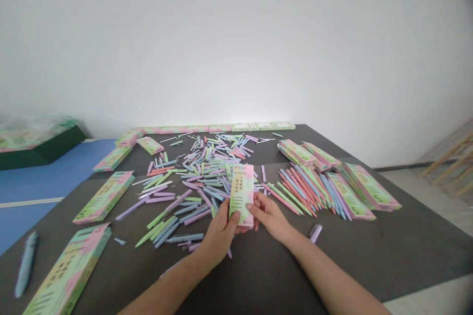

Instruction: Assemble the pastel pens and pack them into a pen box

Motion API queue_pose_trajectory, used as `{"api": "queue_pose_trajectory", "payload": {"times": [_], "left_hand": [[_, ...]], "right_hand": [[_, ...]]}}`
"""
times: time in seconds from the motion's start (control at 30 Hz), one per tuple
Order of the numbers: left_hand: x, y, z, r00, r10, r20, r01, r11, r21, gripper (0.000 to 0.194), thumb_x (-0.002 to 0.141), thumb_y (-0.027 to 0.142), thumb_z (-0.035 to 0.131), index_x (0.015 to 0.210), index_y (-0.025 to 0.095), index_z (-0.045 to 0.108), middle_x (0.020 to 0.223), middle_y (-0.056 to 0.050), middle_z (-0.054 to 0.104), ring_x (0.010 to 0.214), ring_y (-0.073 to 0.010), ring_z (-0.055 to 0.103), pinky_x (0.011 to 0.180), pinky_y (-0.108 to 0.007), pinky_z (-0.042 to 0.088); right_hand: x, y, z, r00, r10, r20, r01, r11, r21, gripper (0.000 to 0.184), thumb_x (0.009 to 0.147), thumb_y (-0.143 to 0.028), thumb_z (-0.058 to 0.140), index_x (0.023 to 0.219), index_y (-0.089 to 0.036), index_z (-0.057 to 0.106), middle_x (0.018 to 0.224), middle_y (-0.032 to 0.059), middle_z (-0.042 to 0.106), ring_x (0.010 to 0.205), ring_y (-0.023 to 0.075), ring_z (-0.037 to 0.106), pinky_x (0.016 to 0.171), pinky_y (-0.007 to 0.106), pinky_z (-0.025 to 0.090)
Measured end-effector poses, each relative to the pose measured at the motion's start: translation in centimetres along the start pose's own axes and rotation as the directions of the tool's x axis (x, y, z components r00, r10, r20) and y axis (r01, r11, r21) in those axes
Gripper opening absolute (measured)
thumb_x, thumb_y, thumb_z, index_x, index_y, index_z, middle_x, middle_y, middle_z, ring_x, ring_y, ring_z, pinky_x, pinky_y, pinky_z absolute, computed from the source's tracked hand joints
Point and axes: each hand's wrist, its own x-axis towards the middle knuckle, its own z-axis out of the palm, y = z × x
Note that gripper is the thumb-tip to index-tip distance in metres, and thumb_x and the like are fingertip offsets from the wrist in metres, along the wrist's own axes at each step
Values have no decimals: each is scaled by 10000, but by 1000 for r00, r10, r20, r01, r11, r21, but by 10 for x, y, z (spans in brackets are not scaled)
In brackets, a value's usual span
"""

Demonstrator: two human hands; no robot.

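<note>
Between my two hands a green and pink pen box [242, 192] with dark printed characters is held up over the dark table. My left hand [221, 224] grips its lower left side, thumb on the front face. My right hand [268, 212] closes on its lower right side, also with the thumb in front. Behind and left of the box spreads a heap of loose pens and pen parts [199, 187] in purple, blue, green and red. Right of it, assembled pens [303, 184] lie side by side. Whether the box contains anything cannot be seen.
Similar boxes lie in stacks at the left [105, 197], at the near left [70, 270] and at the right [369, 187]. More boxes [218, 128] line the far edge by the wall. A blue pen [26, 265] lies near the left edge, and a purple piece [315, 233] beside my right forearm.
</note>
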Motion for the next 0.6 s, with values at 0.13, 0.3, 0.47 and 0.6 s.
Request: {"api": "queue_pose_trajectory", "payload": {"times": [0.13,0.3,0.47,0.6], "left_hand": [[3,4,3,984,169,60,-179,942,283,438,911,314,435,1318,156,389,1229,-154,570,996,-229,634,859,-434,550],[5,-7,8,893,429,137,-399,615,680,494,890,245,454,1357,110,368,1301,-193,520,1221,-273,498,1040,-499,394],[2,-17,7,852,410,325,-487,392,780,431,875,161,441,1304,200,460,1319,-119,524,1237,-262,476,1041,-493,392],[-2,-18,4,824,388,413,-539,312,782,415,849,88,439,1226,234,535,1281,-82,552,1205,-252,496,1040,-481,394]], "right_hand": [[3,-11,-7,998,27,-58,-27,1000,3,433,824,-539,526,1018,-154,487,560,-42,586,394,113,551,339,201,415],[17,-39,-33,967,-53,-248,-32,944,-327,339,898,-442,447,1054,-148,512,525,-45,571,350,93,481,349,199,380],[56,-57,-80,907,-83,-413,-211,759,-616,284,929,-317,416,1041,-117,584,826,74,677,557,123,598,485,229,452],[90,-62,-110,897,-75,-436,-292,639,-711,267,908,-319,537,1088,-128,585,1017,77,635,826,165,630,722,337,533]]}}
